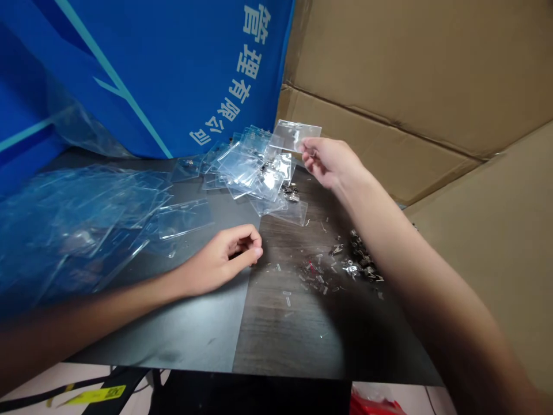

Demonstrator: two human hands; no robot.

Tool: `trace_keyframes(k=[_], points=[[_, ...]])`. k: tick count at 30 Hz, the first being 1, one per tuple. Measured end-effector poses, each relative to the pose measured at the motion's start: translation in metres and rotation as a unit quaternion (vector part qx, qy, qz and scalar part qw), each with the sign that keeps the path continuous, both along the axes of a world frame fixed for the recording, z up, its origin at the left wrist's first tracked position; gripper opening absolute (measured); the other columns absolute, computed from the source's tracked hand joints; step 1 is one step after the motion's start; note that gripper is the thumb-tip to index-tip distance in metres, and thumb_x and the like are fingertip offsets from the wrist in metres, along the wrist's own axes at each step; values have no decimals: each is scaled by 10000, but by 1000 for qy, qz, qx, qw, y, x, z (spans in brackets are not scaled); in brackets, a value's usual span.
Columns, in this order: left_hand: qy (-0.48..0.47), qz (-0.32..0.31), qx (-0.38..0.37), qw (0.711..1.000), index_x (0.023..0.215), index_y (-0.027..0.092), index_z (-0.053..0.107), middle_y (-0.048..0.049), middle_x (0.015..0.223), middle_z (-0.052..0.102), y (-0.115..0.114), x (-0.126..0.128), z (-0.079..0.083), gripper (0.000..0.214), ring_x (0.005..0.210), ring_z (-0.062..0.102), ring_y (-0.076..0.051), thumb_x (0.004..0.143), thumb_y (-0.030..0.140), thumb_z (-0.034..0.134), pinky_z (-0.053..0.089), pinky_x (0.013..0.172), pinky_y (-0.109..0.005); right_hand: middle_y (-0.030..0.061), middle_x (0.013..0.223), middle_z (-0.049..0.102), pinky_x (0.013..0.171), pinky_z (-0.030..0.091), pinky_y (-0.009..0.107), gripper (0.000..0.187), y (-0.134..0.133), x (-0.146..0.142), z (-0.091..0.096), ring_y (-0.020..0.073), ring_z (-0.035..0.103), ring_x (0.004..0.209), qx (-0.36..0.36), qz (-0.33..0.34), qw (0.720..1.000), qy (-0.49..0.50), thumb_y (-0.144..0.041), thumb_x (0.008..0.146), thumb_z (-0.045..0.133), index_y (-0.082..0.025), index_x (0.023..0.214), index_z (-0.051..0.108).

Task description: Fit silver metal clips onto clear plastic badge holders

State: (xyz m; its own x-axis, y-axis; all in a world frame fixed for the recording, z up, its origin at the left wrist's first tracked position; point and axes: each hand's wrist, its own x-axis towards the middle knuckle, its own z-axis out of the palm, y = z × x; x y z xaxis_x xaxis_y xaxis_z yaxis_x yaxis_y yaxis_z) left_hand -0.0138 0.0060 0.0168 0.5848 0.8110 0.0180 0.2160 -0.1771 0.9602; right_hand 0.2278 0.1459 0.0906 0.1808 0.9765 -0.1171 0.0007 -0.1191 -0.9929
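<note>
Badge holders (248, 167), clear vinyl, lie in a loose overlapping heap at the far edge of the dark tabletop (276, 340). Right hand (330, 164) is narrowly closed, thumb and fingertips pinching one corner of a single badge holder (294, 136), lifted above the far end of the heap. Left hand (222, 259) is loosely curled, fingers bent in, holding nothing, low over the table just beside a flat badge holder (185, 219). Metal badge clips (363, 256) sit in a small pile to the right, with small clear plastic strips (313, 276) scattered near them. At left, a large clear plastic bag (73, 230) lies spread on the table; its contents are hard to tell through the glare. Behind stand a blue banner (151, 75) with white Chinese characters and brown cardboard panels (410, 75). Inside of any carton is not visible. Red plastic bag (371, 405) shows below the table edge.
</note>
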Motion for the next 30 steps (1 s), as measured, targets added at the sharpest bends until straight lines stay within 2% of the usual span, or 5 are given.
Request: trace_keyframes(k=[11, 16, 22, 25, 30], points=[[44, -8, 45, 998, 863, 180, 593, -18, 864, 627, -2, 0, -1, 242, 788, 597, -155, 1019, 362, 625, 489, 760, -309, -19, 676, 599, 517, 523, 128, 221, 6, -32, -32, 58, 538, 523, -120, -5, 993, -10, -58, 1103, 538, -172, 944, 640], [65, -18, 97, 993, 861, 182, 596, -17, 880, 633, -2, -2, 1, 236, 793, 597, -150, 1047, 327, 599, 477, 759, -300, 2, 608, 600, 463, 491, 217, 254, -8, -25, -34, 109, 515, 480, -137, 6, 986, -91, -266, 1140, 583, -186, 918, 676], [110, -53, 225, 967, 894, 188, 604, -11, 893, 632, -1, -7, -3, 222, 783, 574, -140, 1092, 271, 545, 451, 747, -289, 80, 661, 677, 678, 582, 365, 386, -38, 6, -30, 167, 578, 570, -83, 23, 969, -232, -292, 1088, 630, -193, 721, 693], [165, -81, 290, 939, 959, 185, 627, -42, 955, 642, 1, -10, 2, 240, 828, 605, -161, 1123, 276, 478, 472, 772, -309, 83, 603, 658, 808, 574, 443, 432, -63, 25, -22, 203, 606, 619, -59, 26, 941, -331, -275, 1040, 680, -193, 616, 685], [358, -51, 407, 839, 1130, 164, 681, -150, 1144, 655, 18, -33, 24, 357, 1031, 651, -293, 1139, 369, 388, 524, 901, -426, 69, 744, 743, 795, 531, 437, 201, -116, 61, -15, 235, 672, 715, -18, 36, 822, -568, -260, 981, 692, -200, 818, 795]])
